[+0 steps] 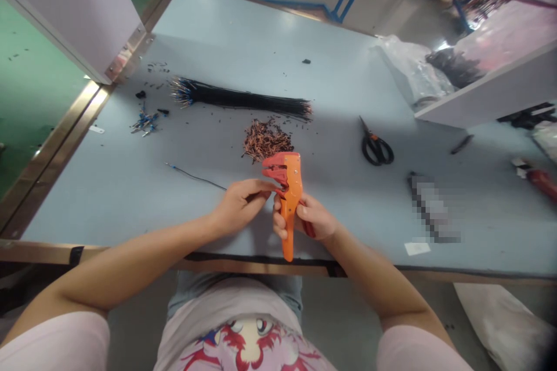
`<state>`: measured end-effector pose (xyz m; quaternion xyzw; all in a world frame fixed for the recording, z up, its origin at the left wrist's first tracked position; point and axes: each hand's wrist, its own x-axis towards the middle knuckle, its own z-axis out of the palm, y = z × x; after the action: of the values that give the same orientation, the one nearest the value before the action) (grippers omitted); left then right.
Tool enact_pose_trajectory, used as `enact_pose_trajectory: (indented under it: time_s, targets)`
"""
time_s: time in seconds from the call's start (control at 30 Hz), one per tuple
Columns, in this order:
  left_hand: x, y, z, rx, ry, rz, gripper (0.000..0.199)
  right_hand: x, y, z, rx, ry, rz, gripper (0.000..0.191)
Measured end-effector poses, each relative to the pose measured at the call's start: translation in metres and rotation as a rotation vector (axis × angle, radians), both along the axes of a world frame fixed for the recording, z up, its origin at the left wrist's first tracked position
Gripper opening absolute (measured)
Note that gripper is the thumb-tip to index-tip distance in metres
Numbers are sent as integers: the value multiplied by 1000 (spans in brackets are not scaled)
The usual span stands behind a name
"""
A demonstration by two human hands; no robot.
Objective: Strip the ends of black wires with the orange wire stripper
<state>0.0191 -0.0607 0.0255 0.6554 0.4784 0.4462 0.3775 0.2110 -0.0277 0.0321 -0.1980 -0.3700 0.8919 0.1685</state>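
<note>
An orange and red wire stripper [293, 191] is gripped in my right hand [319, 217], its red jaws pointing away from me and to the left. My left hand [239, 206] is closed in a pinch beside the tool, fingertips touching the area just below the jaws. From under that hand a thin black wire [198, 177] runs out to the left, tipped with a blue and metal terminal. The wire's other end is hidden by my fingers. Right beyond the jaws lies a heap of copper-coloured scraps [265, 138], and behind it a long bundle of black wires [248, 98].
Several loose blue-tipped terminals [147, 122] lie at the left. Black-handled scissors [376, 148] rest to the right, near a pixelated object [430, 206] and a white paper slip [416, 248]. A panel [491, 87] and plastic bags [413, 66] stand at the right.
</note>
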Motion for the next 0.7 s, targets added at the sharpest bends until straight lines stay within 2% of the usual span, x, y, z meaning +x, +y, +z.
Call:
enact_pose_trajectory:
  time_s: [0.17,0.43,0.7]
  targets:
    - [0,0,-1,36,10,6,27,0,0,1,7,4,8,46]
    - [-1,0,-3,96,13,-23,27,-2,-1,1,10,11,1,37]
    - [-1,0,0,112,24,-35,27,-6,-4,7,23,-14,-4,37]
